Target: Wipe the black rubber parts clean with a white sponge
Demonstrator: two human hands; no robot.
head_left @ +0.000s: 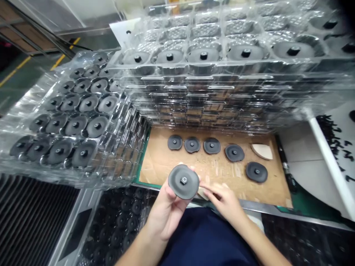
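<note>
Cradling a dark grey disc in the left hand, the person at the bench holds it up clear of the surface, tilted toward their own eyes, with the hexagonal stud at its centre facing them. The left hand is curled, fingers behind the rim, with the disc gripped securely. The right hand lies just beside it, open with fingers loosely extended, reaching in toward the disc's lower edge. A pale scrap sits at those fingertips, though from here I can't tell whether it's pinched or only touched.

It looks like a sound way to handle such a piece: supporting it from behind leaves the whole face and stud open to view, and the free hand has room without crowding it. Keeping the fingers off the face seems wise.

Five similar discs lie apart in a loose arc on a brown cardboard sheet, with a pale wedge of card near the last of them. Behind them rises a stack of clear blister trays, the top one holding discs in its pockets. Another clear tray spreads out to the left, full of the same discs, and a heap of small black parts lies off to the right.
</note>
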